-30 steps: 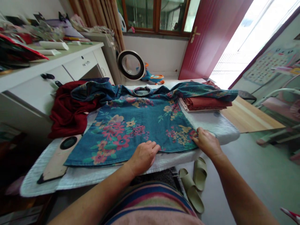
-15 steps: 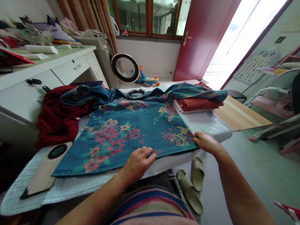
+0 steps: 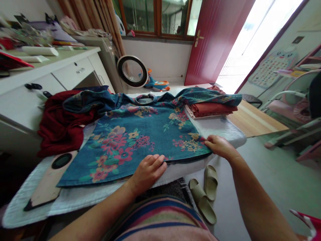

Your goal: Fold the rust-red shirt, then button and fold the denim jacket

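A blue floral denim garment [image 3: 140, 137] lies spread flat on a white padded table [image 3: 220, 129], neck opening at the far side. My left hand [image 3: 147, 170] rests on the garment's near hem, fingers curled over the edge. At the hem's right corner my right hand [image 3: 219, 145] pinches the fabric. One sleeve drapes to the right over a folded rust-red cloth [image 3: 213, 109].
A dark red garment [image 3: 60, 125] is heaped at the table's left. A wooden board with a black ring [image 3: 50, 179] lies under the hem at the left. Green slippers [image 3: 205, 195] sit on the floor. White drawers [image 3: 50, 77] stand left, a washing machine door [image 3: 132, 71] behind.
Both hands stay on the hem. The left hand's fingers have curled a little more over the edge; the view shifted slightly.
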The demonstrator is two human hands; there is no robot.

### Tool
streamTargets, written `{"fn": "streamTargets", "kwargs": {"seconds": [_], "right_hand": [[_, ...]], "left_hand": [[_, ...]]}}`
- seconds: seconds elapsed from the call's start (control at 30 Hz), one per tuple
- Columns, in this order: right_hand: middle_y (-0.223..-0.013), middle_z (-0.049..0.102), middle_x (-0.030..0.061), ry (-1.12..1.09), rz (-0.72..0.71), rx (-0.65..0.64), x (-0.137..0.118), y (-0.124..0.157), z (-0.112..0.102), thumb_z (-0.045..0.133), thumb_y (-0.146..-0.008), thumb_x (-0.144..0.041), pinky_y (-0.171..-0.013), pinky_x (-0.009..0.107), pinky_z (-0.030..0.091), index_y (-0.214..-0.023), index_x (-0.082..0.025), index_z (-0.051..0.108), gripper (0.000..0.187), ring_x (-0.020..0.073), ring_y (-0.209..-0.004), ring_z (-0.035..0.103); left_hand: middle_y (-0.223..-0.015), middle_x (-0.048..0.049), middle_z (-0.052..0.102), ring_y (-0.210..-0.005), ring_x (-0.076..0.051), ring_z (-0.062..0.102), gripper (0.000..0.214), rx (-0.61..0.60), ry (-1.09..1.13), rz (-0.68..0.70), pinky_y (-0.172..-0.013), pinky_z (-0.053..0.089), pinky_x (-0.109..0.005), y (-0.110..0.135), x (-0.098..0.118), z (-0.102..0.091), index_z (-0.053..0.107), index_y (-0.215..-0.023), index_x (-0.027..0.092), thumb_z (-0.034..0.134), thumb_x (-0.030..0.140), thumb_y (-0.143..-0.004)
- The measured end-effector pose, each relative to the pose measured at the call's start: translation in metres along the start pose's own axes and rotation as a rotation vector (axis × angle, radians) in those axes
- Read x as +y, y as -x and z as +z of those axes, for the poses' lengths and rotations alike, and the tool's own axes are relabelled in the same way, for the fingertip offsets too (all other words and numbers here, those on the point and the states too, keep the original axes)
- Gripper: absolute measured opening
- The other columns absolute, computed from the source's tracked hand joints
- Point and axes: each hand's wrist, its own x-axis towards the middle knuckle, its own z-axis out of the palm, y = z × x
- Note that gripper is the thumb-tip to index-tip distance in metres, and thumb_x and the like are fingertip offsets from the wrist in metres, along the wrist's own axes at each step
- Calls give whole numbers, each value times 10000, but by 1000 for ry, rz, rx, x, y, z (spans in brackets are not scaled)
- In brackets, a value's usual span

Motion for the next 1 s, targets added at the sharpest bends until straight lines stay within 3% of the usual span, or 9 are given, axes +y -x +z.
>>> {"fn": "streamTargets", "kwargs": {"seconds": [0.13, 0.23, 0.5, 0.63, 0.77, 0.87, 1.0], "right_hand": [[-792, 685, 59, 85, -1, 78, 4, -2, 2, 472, -885, -387, -627, 261, 341, -812, -197, 661, 277, 185, -772, 600], [-828, 687, 67, 156, 25, 131, 8, 0, 2, 449, -886, -362, -640, 272, 338, -842, -203, 660, 268, 202, -817, 605], [-793, 693, 51, 220, 4, -51, -3, 0, -7, 584, -790, -428, -585, 265, 332, -884, -212, 686, 256, 194, -730, 612], [-735, 707, 69, 166, 39, 53, -26, -23, -7, 459, -906, -472, -604, 265, 389, -893, -195, 717, 379, 184, -687, 641], [-1008, 722, 177, 269, 97, 182, -47, -51, 5, 435, -931, -472, -705, 290, 452, -972, -132, 741, 459, 244, -895, 682], [-1122, 692, 207, 288, 126, 176, -53, -64, 11, 495, -902, -444, -759, 306, 473, -1039, -112, 733, 430, 280, -996, 668], [-1114, 689, 199, 290, 96, 185, -50, -68, 13, 502, -890, -366, -783, 316, 475, -1049, -122, 724, 366, 289, -1010, 661]], "left_hand": [[-1177, -78, 628, -1068, -226, 551, 125, -121, -6, -13, -901, 458, -375, 4, -1, -1, 643, -876, 186, 530, 166, -925], [-1184, -77, 632, -1088, -228, 543, 116, -228, 15, -21, -952, 436, -391, 12, -2, -5, 645, -912, 191, 532, 170, -929], [-995, -64, 640, -929, -209, 557, 127, -362, 98, -11, -754, 461, -327, 12, -4, -14, 599, -1035, 201, 503, 188, -953], [-940, -53, 622, -881, -203, 547, 132, -370, 132, -33, -752, 463, -327, 10, -2, -13, 585, -1056, 200, 513, 187, -947], [-1071, -71, 604, -961, -215, 533, 307, -373, 136, -188, -828, 472, -345, 11, 0, -13, 538, -1206, 212, 527, 130, -911], [-1061, -72, 588, -979, -237, 522, 270, -448, 124, -308, -820, 478, -366, 9, 0, -16, 572, -1093, 215, 563, 108, -846], [-943, -50, 576, -896, -227, 530, 173, -542, 164, -307, -753, 479, -349, 3, -4, -20, 558, -928, 217, 582, 106, -798]]}}
